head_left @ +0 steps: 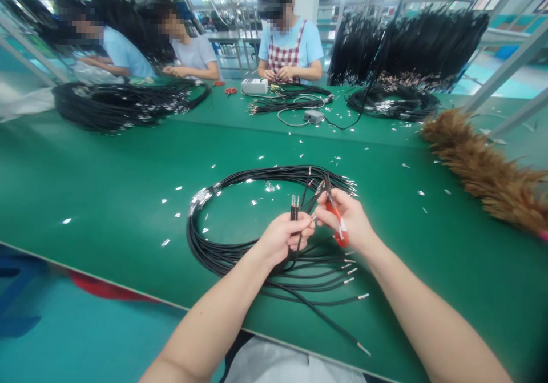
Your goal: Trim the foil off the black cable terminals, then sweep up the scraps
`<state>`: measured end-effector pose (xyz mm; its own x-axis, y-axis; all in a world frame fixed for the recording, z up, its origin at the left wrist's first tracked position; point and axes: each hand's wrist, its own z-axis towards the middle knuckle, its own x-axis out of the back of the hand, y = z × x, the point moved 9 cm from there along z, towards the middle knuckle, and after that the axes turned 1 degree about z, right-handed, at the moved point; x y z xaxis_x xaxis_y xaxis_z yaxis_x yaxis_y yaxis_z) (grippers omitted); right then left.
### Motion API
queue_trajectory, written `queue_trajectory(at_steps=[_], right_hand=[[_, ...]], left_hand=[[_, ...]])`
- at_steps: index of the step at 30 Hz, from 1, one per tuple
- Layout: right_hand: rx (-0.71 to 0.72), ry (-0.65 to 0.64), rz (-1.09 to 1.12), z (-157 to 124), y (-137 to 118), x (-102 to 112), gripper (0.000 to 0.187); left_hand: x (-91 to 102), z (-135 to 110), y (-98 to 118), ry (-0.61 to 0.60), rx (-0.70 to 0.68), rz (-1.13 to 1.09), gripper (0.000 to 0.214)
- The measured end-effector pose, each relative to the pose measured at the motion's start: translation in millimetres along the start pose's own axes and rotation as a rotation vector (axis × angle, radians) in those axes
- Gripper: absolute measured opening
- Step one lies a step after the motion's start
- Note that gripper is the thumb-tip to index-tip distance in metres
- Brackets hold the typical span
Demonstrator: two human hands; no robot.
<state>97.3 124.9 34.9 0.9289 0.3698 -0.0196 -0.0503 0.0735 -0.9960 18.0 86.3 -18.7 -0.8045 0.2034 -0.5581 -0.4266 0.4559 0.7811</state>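
My left hand (287, 236) is closed on a few black cables (293, 209), whose stripped, silvery ends point up above the fingers. In my right hand (347, 218) is a pair of scissors (341, 232) with red handles, its dark blades pointing up and away. The fingertips of both hands meet near a short pale cable end; which hand grips it I cannot make out. Around and under the hands lies a looped bundle of black cables (201, 246), bound with shiny wrap (200, 198) at its left. Several loose ends with pale tips fan out to the right.
Small white scraps (165, 242) dot the green table (120, 177). A brown feather duster (488, 172) lies at the right. Across the table sit co-workers (289, 46), with a large cable coil (124, 106), another coil (391, 103), a grey box (314, 117) and red-handled scissors (231, 91).
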Motion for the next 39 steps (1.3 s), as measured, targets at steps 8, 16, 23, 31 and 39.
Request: queue_trajectory(at_steps=[8,16,23,31,39], right_hand=[[-0.018,0.141,-0.098,-2,4,10,0.019],[0.043,0.039,-0.029,0,-3,-1,0.022],[0.063,0.013,-0.078,1,-4,0,0.024],[0.09,-0.026,-0.883,-10,-6,27,0.035],[0.112,-0.144,-1.049,-24,-1,7,0.041]], left_hand=[[20.1,-5,15,0.346,-0.232,0.299,0.028],[14.4,-6,16,0.29,-0.225,0.31,0.026],[7.8,0,6,0.091,-0.057,0.097,0.027],[19.4,-6,28,0.219,-0.24,0.0,0.023],[18.1,-9,25,0.282,-0.28,0.105,0.026]])
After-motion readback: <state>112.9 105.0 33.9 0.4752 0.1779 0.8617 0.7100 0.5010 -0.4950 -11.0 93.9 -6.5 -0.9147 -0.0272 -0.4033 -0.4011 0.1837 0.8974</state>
